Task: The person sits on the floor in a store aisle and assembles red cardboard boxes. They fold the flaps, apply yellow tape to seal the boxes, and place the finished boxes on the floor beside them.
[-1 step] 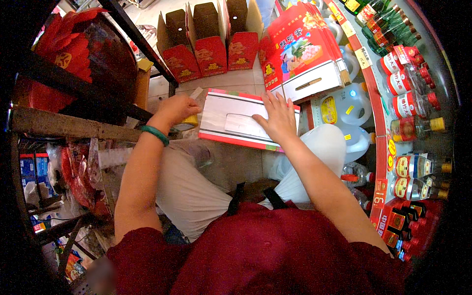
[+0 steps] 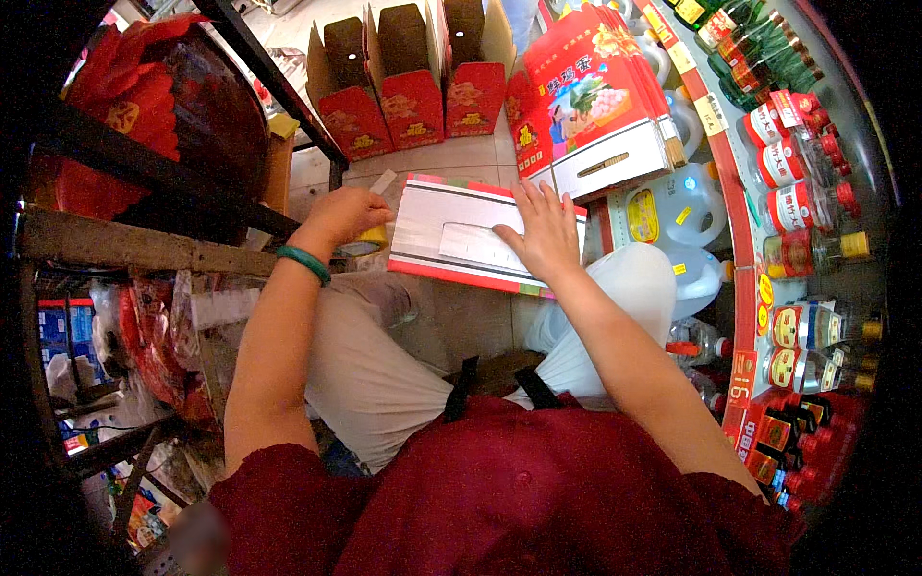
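A cardboard box (image 2: 432,230) with a white upper face and red and green edges lies in front of me, above my knees. My right hand (image 2: 547,230) rests flat on its right end with the fingers spread. Beside its left end my left hand (image 2: 343,217) is closed, a green bangle round the wrist. Those fingers hold a yellow roll of packing tape (image 2: 367,240), partly hidden under the hand. A pale strip (image 2: 383,181) sticks up just past the fingers; whether it joins the roll I cannot tell.
Open red boxes (image 2: 415,106) stand in a row at the back. Flattened red cartons (image 2: 586,96) lean at the back right, by large clear jugs (image 2: 687,206). Bottles (image 2: 792,206) line the shelf on my right. A dark metal rack (image 2: 144,230) flanks my left.
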Motion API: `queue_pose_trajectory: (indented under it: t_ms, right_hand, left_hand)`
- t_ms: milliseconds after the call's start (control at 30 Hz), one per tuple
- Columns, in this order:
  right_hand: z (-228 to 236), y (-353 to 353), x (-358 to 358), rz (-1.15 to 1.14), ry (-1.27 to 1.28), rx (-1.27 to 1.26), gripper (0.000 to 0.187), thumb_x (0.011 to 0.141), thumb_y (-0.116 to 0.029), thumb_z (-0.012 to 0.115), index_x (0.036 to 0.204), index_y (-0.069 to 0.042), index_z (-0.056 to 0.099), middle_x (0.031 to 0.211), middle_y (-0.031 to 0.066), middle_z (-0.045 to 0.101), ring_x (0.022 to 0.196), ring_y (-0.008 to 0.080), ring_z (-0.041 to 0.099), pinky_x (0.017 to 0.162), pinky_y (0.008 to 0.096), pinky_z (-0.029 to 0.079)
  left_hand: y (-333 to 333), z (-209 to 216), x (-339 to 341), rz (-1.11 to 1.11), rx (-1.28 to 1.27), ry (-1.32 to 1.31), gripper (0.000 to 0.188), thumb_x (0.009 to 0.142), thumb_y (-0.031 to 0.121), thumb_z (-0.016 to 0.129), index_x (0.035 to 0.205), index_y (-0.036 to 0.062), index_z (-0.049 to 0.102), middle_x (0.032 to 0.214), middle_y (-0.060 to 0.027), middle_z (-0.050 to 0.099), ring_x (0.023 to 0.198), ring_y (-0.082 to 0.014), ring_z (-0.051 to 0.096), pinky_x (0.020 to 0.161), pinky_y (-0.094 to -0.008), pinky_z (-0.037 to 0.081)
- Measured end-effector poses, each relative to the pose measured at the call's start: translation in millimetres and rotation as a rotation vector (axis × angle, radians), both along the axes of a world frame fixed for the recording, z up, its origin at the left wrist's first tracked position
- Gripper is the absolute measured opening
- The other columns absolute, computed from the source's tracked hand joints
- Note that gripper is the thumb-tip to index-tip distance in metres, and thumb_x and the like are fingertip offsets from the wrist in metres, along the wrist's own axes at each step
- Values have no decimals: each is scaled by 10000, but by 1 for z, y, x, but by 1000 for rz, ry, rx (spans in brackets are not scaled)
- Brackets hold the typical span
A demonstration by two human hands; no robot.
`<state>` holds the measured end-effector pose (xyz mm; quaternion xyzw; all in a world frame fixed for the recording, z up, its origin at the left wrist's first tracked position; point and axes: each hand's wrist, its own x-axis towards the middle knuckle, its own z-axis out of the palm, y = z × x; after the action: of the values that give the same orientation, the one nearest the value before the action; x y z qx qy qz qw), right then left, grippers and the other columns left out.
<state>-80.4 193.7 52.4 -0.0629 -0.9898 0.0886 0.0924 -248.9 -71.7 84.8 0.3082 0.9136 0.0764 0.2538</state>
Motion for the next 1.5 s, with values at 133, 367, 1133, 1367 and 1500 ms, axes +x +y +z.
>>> queue_pose_trajectory:
  t_ms: [133, 367, 1133, 1367, 1500]
  right_hand:
    - [2, -1, -3, -16, -38, -10, 677, 810, -509, 526, 1334, -104, 386, 1377, 96, 378, 1289, 284, 298, 1065, 488, 166]
    - [1, 0, -3, -30, -50, -25, 646, 829, -488, 516, 1333, -102, 390, 1381, 95, 376, 1299, 289, 289, 1074, 481, 141]
    - [-1, 5, -13, 47, 25, -76, 602, 780, -434, 594, 1232, -52, 480, 1252, 131, 456, 1206, 271, 382, 1044, 505, 203]
    - [0, -74, -48, 97, -23, -30, 635, 854, -494, 465, 1347, -108, 362, 1354, 149, 377, 1296, 316, 275, 1050, 501, 181]
    - [-3, -70, -48, 131, 26, -40, 630, 855, -496, 461, 1353, -123, 359, 1364, 132, 372, 1300, 306, 274, 1051, 491, 177]
  left_hand:
    - [-3, -5, -5, -19, 90, -10, 312, 820, 420, 559, 956, 165, 677, 914, -110, 652, 875, -311, 604, 748, -409, 475]
    - [-3, 12, -6, -14, 125, 3, 314, 840, 427, 529, 959, 173, 670, 926, -123, 643, 897, -326, 591, 748, -410, 470]
    - [-3, -48, -8, 21, 304, -168, 314, 877, 353, 491, 975, 98, 646, 917, -146, 640, 878, -324, 597, 741, -392, 456]
    - [-10, -52, -3, 21, 364, -162, 308, 874, 344, 495, 972, 89, 638, 907, -147, 639, 875, -321, 603, 740, -392, 457]
    - [-11, -59, -3, 31, 351, -180, 321, 880, 354, 492, 995, 89, 634, 930, -154, 636, 877, -324, 604, 756, -391, 459]
